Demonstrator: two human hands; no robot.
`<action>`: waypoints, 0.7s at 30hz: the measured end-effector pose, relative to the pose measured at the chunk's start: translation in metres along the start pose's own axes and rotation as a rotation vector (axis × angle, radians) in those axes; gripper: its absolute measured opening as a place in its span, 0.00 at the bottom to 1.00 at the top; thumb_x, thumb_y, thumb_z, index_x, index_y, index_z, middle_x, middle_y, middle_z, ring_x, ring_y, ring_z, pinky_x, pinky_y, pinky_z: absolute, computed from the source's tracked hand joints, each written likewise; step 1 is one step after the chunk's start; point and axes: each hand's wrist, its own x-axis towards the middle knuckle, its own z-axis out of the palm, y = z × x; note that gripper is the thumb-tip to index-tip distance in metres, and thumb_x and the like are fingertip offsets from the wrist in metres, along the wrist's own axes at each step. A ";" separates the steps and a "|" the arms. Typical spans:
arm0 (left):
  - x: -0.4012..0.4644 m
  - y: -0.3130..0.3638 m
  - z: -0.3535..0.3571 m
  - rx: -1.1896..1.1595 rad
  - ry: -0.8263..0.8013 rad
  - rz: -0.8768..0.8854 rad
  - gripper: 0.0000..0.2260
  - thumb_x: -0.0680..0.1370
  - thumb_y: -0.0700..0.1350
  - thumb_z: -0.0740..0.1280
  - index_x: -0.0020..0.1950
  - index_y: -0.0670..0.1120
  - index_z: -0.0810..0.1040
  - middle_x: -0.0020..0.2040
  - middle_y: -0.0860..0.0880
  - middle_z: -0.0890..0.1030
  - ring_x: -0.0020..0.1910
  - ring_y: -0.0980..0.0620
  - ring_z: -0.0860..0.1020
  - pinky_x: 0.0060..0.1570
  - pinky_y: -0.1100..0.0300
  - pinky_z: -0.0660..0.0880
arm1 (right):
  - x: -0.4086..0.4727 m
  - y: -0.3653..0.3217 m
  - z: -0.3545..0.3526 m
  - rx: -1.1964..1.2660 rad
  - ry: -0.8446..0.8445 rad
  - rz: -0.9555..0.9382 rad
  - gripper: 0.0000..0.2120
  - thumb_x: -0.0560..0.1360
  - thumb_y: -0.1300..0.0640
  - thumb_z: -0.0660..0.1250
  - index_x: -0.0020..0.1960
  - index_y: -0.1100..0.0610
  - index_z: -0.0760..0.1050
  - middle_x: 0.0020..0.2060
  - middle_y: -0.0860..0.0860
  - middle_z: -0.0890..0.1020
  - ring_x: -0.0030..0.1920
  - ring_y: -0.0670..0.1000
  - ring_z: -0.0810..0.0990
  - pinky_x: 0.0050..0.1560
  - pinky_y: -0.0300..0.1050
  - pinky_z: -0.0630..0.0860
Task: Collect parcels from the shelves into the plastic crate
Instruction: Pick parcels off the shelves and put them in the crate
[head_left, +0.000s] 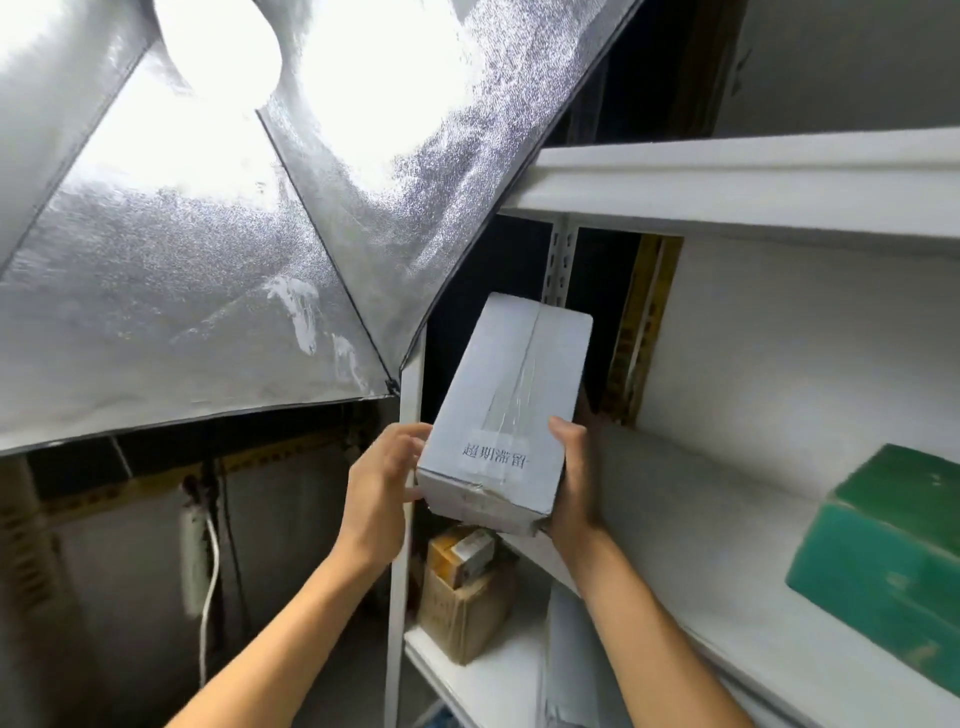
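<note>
My left hand (382, 480) and right hand (569, 475) clamp grey parcel (506, 410) sides, fingers curled round edges; two-sided grip steadies long box off shelf (727, 499).

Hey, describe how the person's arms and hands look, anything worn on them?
Both forearms are bare up to the frame's lower edge, no sleeves visible. The left hand and right hand wear no gloves; no watch, ring or bracelet shows. Fingernails are short and unpainted.

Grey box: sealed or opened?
Sealed: clear tape runs along the top seam of the grey box, flaps flat, held by left hand and right hand.
</note>
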 end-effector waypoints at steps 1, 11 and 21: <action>0.000 0.003 -0.003 -0.028 -0.030 -0.079 0.39 0.62 0.83 0.58 0.56 0.56 0.82 0.55 0.48 0.84 0.55 0.47 0.82 0.48 0.49 0.79 | -0.006 0.003 0.004 -0.008 -0.006 -0.015 0.37 0.71 0.38 0.69 0.75 0.53 0.67 0.66 0.61 0.77 0.66 0.63 0.77 0.60 0.62 0.78; -0.063 0.011 -0.012 -0.107 -0.051 -0.267 0.28 0.73 0.65 0.66 0.68 0.53 0.71 0.61 0.51 0.79 0.61 0.45 0.80 0.59 0.44 0.79 | -0.085 0.004 0.010 -0.007 -0.203 -0.039 0.33 0.72 0.47 0.64 0.74 0.58 0.66 0.61 0.64 0.77 0.60 0.64 0.80 0.51 0.59 0.82; -0.217 0.051 0.052 -0.154 0.122 -0.372 0.27 0.79 0.62 0.62 0.74 0.50 0.67 0.65 0.44 0.80 0.61 0.43 0.81 0.52 0.53 0.81 | -0.185 0.000 -0.054 0.119 -0.427 0.217 0.33 0.73 0.44 0.65 0.70 0.65 0.65 0.56 0.60 0.80 0.57 0.62 0.81 0.49 0.58 0.82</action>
